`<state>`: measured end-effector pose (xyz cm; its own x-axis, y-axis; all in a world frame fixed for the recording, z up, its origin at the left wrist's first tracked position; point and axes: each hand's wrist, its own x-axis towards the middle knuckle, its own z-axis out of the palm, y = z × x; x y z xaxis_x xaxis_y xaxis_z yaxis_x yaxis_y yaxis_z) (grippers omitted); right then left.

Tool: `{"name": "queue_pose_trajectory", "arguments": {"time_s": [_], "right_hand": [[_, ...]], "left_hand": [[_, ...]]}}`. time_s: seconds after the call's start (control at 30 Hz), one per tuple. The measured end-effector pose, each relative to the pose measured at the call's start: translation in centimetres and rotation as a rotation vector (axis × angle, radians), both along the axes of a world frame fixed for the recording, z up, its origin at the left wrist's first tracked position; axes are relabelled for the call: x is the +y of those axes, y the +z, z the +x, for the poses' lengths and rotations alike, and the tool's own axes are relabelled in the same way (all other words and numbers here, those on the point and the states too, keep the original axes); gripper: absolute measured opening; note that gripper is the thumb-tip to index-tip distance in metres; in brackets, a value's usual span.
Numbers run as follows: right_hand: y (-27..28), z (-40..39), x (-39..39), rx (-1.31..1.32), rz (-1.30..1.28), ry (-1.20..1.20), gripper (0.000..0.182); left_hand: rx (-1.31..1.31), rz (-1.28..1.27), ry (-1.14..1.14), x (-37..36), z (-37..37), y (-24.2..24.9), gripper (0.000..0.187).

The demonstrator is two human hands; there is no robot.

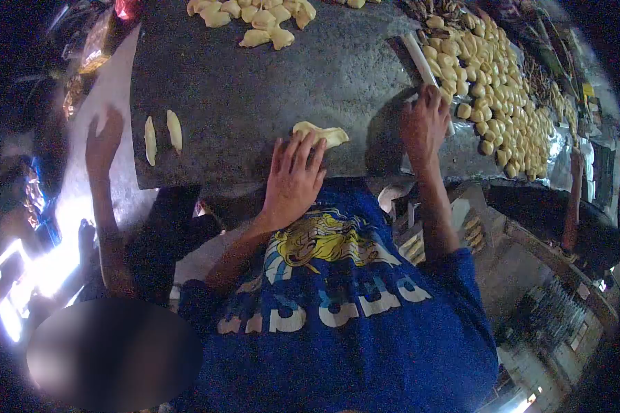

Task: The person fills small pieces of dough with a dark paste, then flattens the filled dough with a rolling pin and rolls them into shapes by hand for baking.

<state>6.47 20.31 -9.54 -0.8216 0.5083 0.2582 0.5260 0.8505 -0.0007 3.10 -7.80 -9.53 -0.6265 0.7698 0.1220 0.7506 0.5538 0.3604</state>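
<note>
My left hand point(293, 180) lies palm down with its fingers stretched over the near edge of a flattened piece of dough point(334, 136) on the dark work surface point(255, 96). To the right, my right hand point(426, 124) has its fingers round a pale rolling pin point(419, 58). The pin slants beside many small dough pieces point(496, 89), and its lower part is partly hidden by the hand. Two slim rolled dough strips point(174, 131) rest near the surface's left edge.
Several dough pieces point(265, 17) lie in a cluster at the top of the surface. At the left, a co-worker's hand point(105, 138) reaches over a lighter surface point(127, 82). A metal tray or rack point(475, 220) stands below at the right.
</note>
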Motion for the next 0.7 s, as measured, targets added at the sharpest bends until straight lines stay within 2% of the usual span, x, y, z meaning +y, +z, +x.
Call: {"name": "queue_pose_trajectory", "arguments": {"time_s": [0.07,0.17,0.27,0.37,0.47,0.53,0.57,0.7], "right_hand": [[-0.3,-0.3,0.9,-0.097,0.045,0.009,0.050],[0.8,-0.9,0.9,0.078,0.132,-0.023,0.042],[-0.7,-0.8,3.4,-0.014,0.054,-0.156,0.039],[0.3,0.2,3.8,-0.023,0.057,-0.013,0.035],[1.1,2.3,2.2,-0.014,-0.352,0.154,0.033],[3.5,3.3,-3.0,0.063,-0.505,0.381,0.033],[3.9,3.2,-5.2,0.050,-0.473,0.471,0.034],[2.7,1.8,-9.8,-0.047,-0.403,0.662,0.037]], "left_hand": [[-0.027,-0.019,-0.028,-0.2,0.0,0.0,0.054],[-0.024,-0.002,-0.031,-0.7,-0.3,-0.2,0.055],[-0.023,0.026,-0.035,-1.1,-0.1,-0.7,0.056],[-0.128,0.111,0.047,-1.3,-0.4,0.1,0.054],[-0.036,0.241,0.111,-3.1,-1.1,1.4,0.053],[0.118,0.244,0.117,-4.0,-1.9,2.6,0.054],[0.193,0.244,0.116,-4.3,-2.1,3.2,0.054],[0.106,-0.061,0.018,-3.6,-4.0,3.4,0.056]]}}
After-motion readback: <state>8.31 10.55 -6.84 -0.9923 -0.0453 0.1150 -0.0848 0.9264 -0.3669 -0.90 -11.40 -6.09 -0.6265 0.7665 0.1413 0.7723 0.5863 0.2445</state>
